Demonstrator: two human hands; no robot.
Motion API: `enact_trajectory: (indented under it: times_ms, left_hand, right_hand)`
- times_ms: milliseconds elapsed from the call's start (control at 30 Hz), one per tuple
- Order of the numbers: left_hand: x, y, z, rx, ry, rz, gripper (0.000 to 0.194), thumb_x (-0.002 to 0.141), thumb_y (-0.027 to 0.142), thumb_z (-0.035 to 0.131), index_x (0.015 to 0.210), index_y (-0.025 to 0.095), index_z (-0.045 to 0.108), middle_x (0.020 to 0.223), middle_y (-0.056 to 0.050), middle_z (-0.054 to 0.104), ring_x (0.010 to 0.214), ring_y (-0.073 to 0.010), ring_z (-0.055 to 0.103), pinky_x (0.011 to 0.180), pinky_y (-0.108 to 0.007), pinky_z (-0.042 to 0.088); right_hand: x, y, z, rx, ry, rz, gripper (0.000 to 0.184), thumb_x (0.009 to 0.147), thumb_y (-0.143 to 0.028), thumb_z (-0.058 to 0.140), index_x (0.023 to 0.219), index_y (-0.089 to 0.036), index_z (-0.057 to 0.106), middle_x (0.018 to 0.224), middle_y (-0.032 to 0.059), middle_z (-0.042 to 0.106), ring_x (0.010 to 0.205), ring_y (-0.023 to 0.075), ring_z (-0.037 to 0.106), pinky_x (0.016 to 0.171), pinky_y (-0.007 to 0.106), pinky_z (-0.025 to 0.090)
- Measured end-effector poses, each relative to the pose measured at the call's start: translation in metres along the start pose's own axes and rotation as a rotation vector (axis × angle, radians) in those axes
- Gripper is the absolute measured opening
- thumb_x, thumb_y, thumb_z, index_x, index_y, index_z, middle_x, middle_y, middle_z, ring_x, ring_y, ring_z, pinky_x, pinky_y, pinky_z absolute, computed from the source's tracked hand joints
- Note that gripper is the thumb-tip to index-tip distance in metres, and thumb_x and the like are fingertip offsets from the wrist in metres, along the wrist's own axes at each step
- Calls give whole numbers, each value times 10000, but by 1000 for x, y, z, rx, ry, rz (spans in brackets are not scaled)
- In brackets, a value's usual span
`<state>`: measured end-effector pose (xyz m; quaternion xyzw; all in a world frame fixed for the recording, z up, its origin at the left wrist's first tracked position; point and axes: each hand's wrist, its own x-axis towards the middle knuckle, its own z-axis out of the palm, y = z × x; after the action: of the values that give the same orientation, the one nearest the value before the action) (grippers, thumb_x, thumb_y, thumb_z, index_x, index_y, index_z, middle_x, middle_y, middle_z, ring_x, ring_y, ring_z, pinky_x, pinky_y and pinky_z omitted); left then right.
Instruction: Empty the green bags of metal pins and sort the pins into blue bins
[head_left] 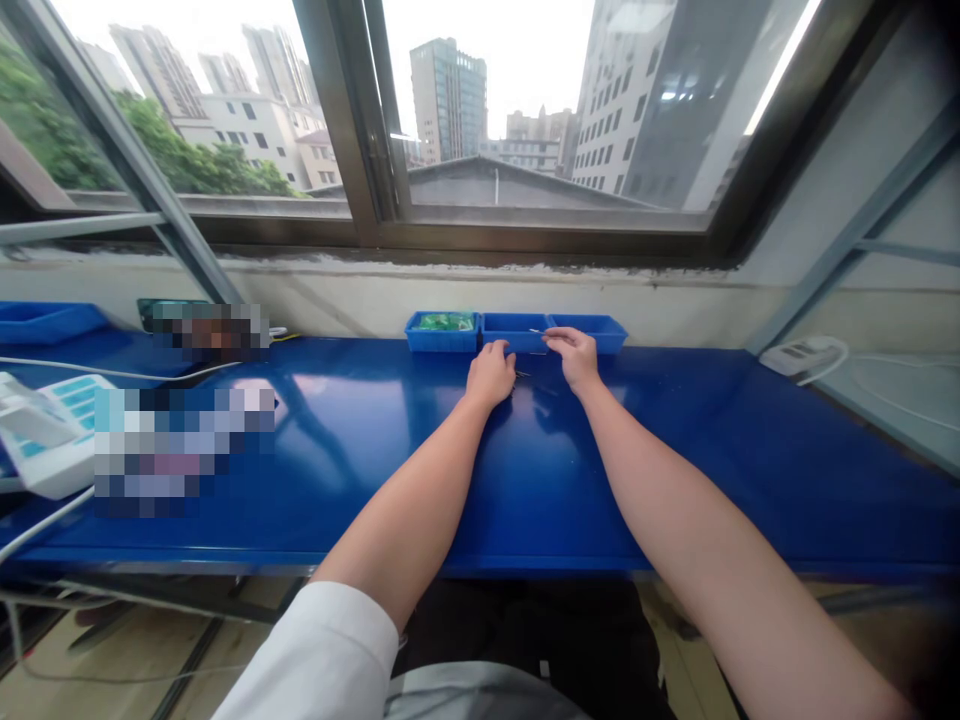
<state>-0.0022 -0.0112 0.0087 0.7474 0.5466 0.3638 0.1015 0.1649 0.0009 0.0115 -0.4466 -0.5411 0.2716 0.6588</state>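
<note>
My left hand (491, 374) rests on the blue table in front of the bins, its fingers curled down. Whatever lies under those fingers is hidden. Beside its thumb side is a small thin dark item (523, 375), too small to name. Raised just in front of the right-hand bins, my right hand (574, 357) pinches a small thin pale piece (535, 331) between thumb and fingertips. Three blue bins stand side by side at the wall: the left bin (442, 345) holds green packets (444, 321), while the middle bin (495, 343) and right bin (616, 338) are partly behind my right hand.
The blue tabletop (360, 480) runs up to the wall below a window. On the left are a white and teal device (52, 430), cables, blurred-out items and another blue tray (52, 322). A white power strip (804, 355) lies at the right, near a metal frame.
</note>
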Motion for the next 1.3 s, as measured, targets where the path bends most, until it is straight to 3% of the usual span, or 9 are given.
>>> enact_trajectory:
  times_ms: [267, 400, 733, 1100, 1200, 1300]
  left_hand:
    - [-1, -2, -1, 58, -22, -41, 367, 875, 211, 408, 1215, 130, 522, 1240, -153, 551, 1120, -270, 551, 974, -373, 410]
    - [-1, -3, 0, 68, -41, -40, 377, 864, 200, 402, 1214, 126, 523, 1241, -157, 548, 1129, -275, 545, 983, -380, 405]
    - [1, -6, 3, 77, -77, -63, 404, 840, 179, 405, 1229, 133, 502, 1263, -154, 538, 1154, -268, 534, 998, -371, 396]
    - [1, -7, 5, 35, -134, -67, 415, 860, 239, 411, 1256, 135, 478, 1303, -158, 520, 1207, -256, 504, 1014, -355, 385]
    - [1, -7, 4, 44, -139, -58, 408, 861, 240, 409, 1246, 131, 486, 1294, -160, 526, 1201, -259, 508, 1012, -355, 387]
    - [0, -5, 3, 43, -143, -54, 409, 859, 248, 415, 1242, 127, 489, 1287, -165, 530, 1189, -269, 516, 1001, -366, 394]
  right_hand:
    - [10, 6, -19, -302, 379, 4, 296, 649, -245, 524, 869, -126, 682, 811, 94, 696, 793, 223, 642, 794, 352, 486]
    - [12, 8, -29, -452, 461, 36, 326, 650, -218, 495, 906, -131, 678, 827, 93, 693, 814, 226, 626, 862, 372, 459]
    - [10, 8, -29, -597, 306, 150, 718, 581, -137, 486, 1296, -197, 518, 1209, 102, 580, 1161, 294, 424, 1001, 494, 337]
    - [4, 3, -19, -760, 146, 39, 610, 665, -206, 507, 1274, -204, 534, 1269, 108, 548, 1181, 302, 378, 985, 500, 315]
    - [3, 4, -16, -779, 21, 50, 576, 670, -227, 533, 1245, -221, 560, 1198, 107, 582, 1185, 307, 385, 989, 512, 306]
    - [7, 11, -19, -778, 33, 88, 608, 650, -255, 572, 1257, -248, 538, 1301, 109, 512, 1207, 347, 357, 979, 568, 295]
